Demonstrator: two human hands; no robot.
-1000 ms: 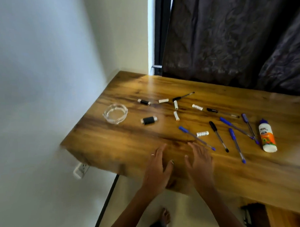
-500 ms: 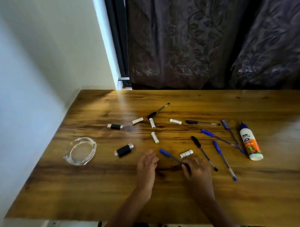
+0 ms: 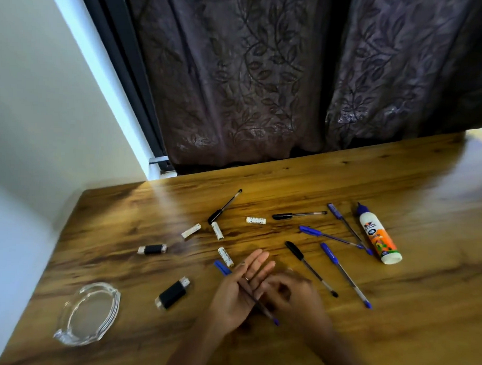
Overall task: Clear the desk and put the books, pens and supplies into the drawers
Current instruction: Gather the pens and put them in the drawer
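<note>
Left hand point(image 3: 240, 287) lies palm-up, fingers straight, blue pen point(image 3: 247, 291) across it. Right hand point(image 3: 290, 296) is blurred, fingers curled; can't tell what it grips. Best to stack pens parallel in the palm. Further back: loose pens, glue bottle point(image 3: 378, 235) on desk point(image 3: 393, 337).

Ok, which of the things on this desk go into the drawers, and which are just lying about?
For the drawers:
blue pen lying across the left hand
loose pens
glue bottle
white cylinders
two black sticks

Lying about:
glass ashtray
curtain
</note>
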